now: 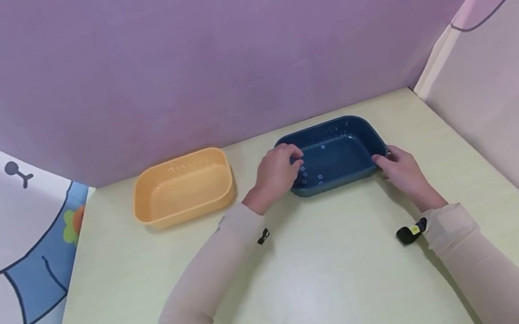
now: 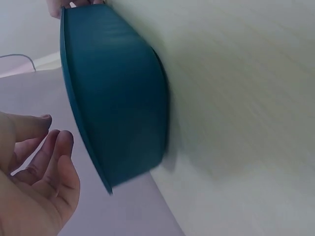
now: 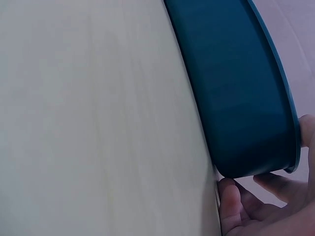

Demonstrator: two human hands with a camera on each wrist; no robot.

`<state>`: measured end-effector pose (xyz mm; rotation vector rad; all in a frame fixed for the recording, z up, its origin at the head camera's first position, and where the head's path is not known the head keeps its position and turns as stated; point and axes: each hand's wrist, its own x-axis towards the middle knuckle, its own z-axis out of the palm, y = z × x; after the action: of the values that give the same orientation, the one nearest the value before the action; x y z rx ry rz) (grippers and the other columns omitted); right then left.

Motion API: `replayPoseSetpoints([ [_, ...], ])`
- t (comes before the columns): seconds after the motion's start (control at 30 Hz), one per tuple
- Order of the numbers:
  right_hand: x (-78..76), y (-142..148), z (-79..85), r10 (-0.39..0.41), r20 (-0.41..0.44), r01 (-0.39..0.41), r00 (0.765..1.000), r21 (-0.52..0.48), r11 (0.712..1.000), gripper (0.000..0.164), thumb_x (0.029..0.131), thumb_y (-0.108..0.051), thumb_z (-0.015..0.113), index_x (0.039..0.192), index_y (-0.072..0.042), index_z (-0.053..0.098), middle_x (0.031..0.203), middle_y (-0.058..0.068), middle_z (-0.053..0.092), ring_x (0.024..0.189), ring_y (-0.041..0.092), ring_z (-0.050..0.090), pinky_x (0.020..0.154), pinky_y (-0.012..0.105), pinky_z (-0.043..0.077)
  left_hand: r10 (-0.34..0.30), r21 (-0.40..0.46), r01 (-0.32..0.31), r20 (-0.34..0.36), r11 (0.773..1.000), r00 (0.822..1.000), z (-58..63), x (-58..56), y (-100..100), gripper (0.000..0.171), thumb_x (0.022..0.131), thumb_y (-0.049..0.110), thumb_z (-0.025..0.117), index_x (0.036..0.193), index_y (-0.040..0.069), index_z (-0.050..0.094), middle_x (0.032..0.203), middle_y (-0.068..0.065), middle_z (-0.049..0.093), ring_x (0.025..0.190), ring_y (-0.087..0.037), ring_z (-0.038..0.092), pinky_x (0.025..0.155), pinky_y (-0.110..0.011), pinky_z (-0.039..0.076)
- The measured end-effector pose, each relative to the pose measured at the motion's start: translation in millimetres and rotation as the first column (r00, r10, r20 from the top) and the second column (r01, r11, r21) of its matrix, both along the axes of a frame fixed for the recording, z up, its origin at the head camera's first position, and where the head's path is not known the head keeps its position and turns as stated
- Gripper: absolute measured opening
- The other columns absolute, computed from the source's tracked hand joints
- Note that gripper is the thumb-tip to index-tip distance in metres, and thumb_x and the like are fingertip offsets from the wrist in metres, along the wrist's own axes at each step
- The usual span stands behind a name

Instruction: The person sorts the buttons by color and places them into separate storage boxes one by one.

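A dark blue rectangular tray (image 1: 344, 154) with rounded corners stands toward the back right of the table. Several tiny light-blue rings (image 1: 320, 177) show on its floor, mostly near the left end. My left hand (image 1: 276, 173) hangs over that left end, fingers bent loosely; in the left wrist view the thumb and fingertips (image 2: 64, 142) are slightly apart beside the rim, with nothing visible between them. At the right front corner, my right hand (image 1: 404, 174) grips the tray, thumb over the rim and fingers (image 3: 230, 201) against the outer wall, low by the tabletop.
To the left, a yellow tray (image 1: 182, 194) of similar shape stands on the pale table (image 1: 302, 287). A purple wall (image 1: 220, 59) rises behind both trays, and printed panels (image 1: 511, 83) border the sides. Dark wrist straps (image 1: 410, 233) hang from the sleeves.
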<state>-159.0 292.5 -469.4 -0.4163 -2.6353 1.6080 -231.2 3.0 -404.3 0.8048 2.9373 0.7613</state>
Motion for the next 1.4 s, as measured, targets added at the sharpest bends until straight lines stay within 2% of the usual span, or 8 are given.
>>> replayPoseSetpoints([
  [0.17,-3.4,1,2.0,0.009,-0.016,-0.008,1.000,0.012,1.000,0.061,0.104,-0.044,0.048,0.149,-0.004,0.045,0.128,0.023,0.058,0.093,0.030,0.057,0.072,0.025,0.046,0.032,-0.007,-0.032,0.002,0.999,0.999,8.7,-0.7,-20,0.016,0.098,0.019,0.068,0.112,0.012,0.073,0.109,-0.001,0.069,0.089,-0.015,0.063,0.074,-0.029,0.054],
  [0.33,-5.1,2,3.3,0.011,-0.026,-0.010,1.000,0.024,1.000,0.058,0.105,-0.041,0.048,0.147,-0.002,0.047,0.126,0.025,0.059,0.091,0.028,0.059,0.070,0.023,0.046,0.048,0.005,-0.049,0.026,0.999,0.998,11.9,0.4,-36,0.016,0.098,0.017,0.067,0.111,0.010,0.073,0.107,-0.002,0.070,0.086,-0.016,0.063,0.070,-0.029,0.053],
  [0.73,-7.1,8,-0.8,0.004,-0.016,-0.004,1.000,0.015,1.000,0.058,0.104,-0.044,0.049,0.145,-0.003,0.049,0.123,0.023,0.060,0.086,0.020,0.060,0.070,0.021,0.047,0.082,-0.009,-0.082,-0.018,0.997,0.996,5.4,9.7,-59,0.013,0.097,0.018,0.069,0.107,0.011,0.075,0.102,-0.001,0.072,0.089,-0.017,0.066,0.071,-0.029,0.054],
  [0.97,-6.2,13,0.6,0.007,-0.012,-0.007,1.000,0.006,1.000,0.060,0.105,-0.044,0.048,0.146,-0.001,0.048,0.127,0.027,0.060,0.091,0.017,0.059,0.070,0.022,0.049,0.125,0.052,-0.125,0.002,0.991,0.992,3.1,17.3,-85,0.015,0.099,0.021,0.067,0.107,0.010,0.074,0.100,-0.003,0.071,0.083,-0.018,0.064,0.069,-0.031,0.053],
  [1.07,-6.2,18,0.0,0.003,-0.022,-0.003,1.000,0.012,1.000,0.057,0.104,-0.044,0.049,0.141,0.000,0.051,0.119,0.025,0.063,0.087,0.014,0.060,0.067,0.021,0.049,0.153,0.095,-0.153,0.007,0.984,0.988,1.9,19.0,-102,0.015,0.099,0.021,0.066,0.105,0.010,0.074,0.100,-0.003,0.072,0.082,-0.018,0.064,0.069,-0.033,0.053],
  [1.23,-5.1,30,-0.5,-0.006,0.001,0.006,1.000,-0.090,0.996,0.052,0.105,-0.039,0.050,0.136,0.003,0.049,0.090,0.009,0.070,0.073,0.009,0.067,0.063,0.022,0.055,0.200,0.168,-0.195,-0.009,0.966,0.980,-4.4,20.0,-127,0.014,0.098,0.020,0.066,0.102,0.009,0.074,0.099,-0.003,0.073,0.081,-0.019,0.065,0.072,-0.036,0.054],
  [1.3,-4.1,33,1.1,-0.002,0.013,0.004,1.000,-0.159,0.987,0.055,0.105,-0.035,0.050,0.142,0.005,0.045,0.091,0.005,0.070,0.073,0.010,0.071,0.066,0.022,0.057,0.222,0.197,-0.214,-0.017,0.957,0.975,-6.1,20.6,-136,0.014,0.097,0.019,0.067,0.102,0.008,0.075,0.098,-0.004,0.073,0.080,-0.020,0.065,0.071,-0.036,0.054],
  [1.4,-1.2,30,7.8,0.001,0.027,0.006,1.000,-0.237,0.972,0.058,0.106,-0.028,0.047,0.149,0.008,0.036,0.103,0.014,0.069,0.076,0.012,0.074,0.070,0.023,0.059,0.255,0.250,-0.245,-0.008,0.937,0.967,-8.7,24.2,-152,0.015,0.097,0.017,0.067,0.102,0.006,0.075,0.097,-0.006,0.074,0.077,-0.020,0.066,0.067,-0.036,0.054],
])
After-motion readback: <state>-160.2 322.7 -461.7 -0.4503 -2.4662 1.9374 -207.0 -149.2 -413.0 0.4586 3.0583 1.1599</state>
